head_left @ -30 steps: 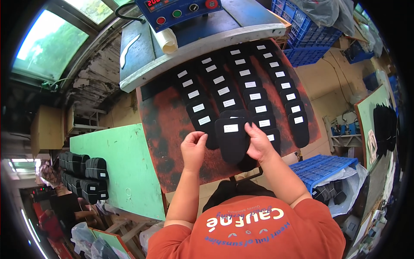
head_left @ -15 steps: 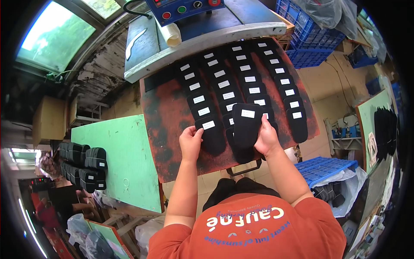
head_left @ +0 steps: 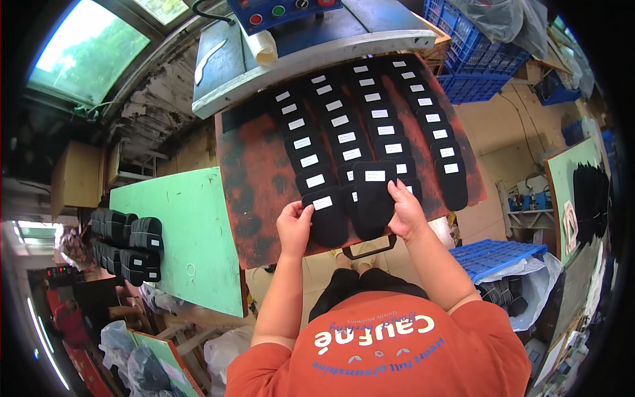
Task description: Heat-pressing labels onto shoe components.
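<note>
The left hand pinches the left edge of a black pad by the worktop's near edge; the right hand clasps a second pad by its right side, thumb on top, which leaves its white label uncovered. Other pads overlap in rows toward the far edge, apparently so each label shows; whether the right hand holds several is unclear.

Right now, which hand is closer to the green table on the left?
Left. The left hand is right of the green table; the right hand, holding a black pad, is farther right.
</note>
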Demonstrator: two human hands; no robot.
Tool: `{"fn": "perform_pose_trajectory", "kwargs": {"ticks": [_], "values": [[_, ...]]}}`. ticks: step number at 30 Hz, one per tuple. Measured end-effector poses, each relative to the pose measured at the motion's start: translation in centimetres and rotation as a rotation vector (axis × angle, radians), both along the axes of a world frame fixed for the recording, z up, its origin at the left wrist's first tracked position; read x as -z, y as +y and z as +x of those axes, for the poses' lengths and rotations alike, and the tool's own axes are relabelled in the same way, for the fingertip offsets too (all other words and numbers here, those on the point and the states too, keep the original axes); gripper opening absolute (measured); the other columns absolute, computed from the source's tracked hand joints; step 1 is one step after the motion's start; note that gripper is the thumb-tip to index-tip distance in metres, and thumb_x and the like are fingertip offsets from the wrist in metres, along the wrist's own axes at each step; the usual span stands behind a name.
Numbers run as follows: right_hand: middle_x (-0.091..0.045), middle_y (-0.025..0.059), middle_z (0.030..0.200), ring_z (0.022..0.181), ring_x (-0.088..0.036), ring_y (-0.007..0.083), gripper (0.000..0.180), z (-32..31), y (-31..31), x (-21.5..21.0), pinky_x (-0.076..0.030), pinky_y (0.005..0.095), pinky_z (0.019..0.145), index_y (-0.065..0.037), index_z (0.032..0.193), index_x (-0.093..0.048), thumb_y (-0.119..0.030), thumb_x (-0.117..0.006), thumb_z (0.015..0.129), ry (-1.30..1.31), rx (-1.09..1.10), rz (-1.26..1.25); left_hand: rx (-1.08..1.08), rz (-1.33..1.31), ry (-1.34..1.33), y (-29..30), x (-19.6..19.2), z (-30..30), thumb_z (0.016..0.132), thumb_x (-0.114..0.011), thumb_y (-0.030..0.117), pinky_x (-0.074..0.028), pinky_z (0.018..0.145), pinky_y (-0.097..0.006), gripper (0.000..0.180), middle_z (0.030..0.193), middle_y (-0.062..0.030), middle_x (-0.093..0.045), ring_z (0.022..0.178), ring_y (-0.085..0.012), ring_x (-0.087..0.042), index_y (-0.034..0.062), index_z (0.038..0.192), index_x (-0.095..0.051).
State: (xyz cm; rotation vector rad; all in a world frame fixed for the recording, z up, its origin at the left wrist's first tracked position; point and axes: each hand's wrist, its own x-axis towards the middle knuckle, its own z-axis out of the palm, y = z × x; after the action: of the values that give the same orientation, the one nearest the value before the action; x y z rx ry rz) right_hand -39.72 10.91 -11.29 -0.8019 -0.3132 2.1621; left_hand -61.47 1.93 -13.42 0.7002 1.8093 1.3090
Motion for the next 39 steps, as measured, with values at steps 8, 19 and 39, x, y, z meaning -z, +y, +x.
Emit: {"fn": "perform_pose_trajectory", "kwargs": {"ticks": [8,19,39], "values": [[-0.053,0.0103,0.117,0.104,-0.055,0.0198,0.031,-2.2,-4.5,0.0,-0.047,0.0346,0.089,-0.003,0.123,-0.042,-0.015,-0.040,0.095,-0.055,-0.185,-0.006,0.146,0.121,-0.090,-0.9,-2.3,3.4,0.080,-0.065,0.008,-0.044,0.054,-0.021,0.031,0.077,-0.0017,-0.057,0.061,-0.0062,-0.050,-0.0019,0.108,-0.055],[-0.044,0.0111,0.116,0.103,-0.049,0.0185,0.047,-1.5,-7.8,-1.5,-0.043,0.0324,0.087,-0.006,0.132,-0.031,-0.007,-0.050,0.089,-0.463,-0.256,0.185,0.135,-0.130,-0.015,-3.3,-0.7,1.5,0.081,-0.060,0.004,-0.047,0.045,-0.023,0.038,0.074,-0.0069,-0.059,0.055,-0.0106,-0.057,-0.0052,0.115,-0.045],[-0.053,0.0047,0.109,0.098,-0.052,0.0140,0.024,-22.1,-11.5,-3.8,-0.043,0.0275,0.084,-0.004,0.112,-0.050,-0.001,-0.048,0.088,-0.451,-0.306,0.479,-0.750,-0.702,1.310,-23.2,-6.1,-44.3,0.062,-0.076,0.022,-0.038,0.090,-0.045,0.059,0.117,-0.0138,-0.047,0.107,-0.0353,-0.041,0.0101,0.113,-0.050]]}}
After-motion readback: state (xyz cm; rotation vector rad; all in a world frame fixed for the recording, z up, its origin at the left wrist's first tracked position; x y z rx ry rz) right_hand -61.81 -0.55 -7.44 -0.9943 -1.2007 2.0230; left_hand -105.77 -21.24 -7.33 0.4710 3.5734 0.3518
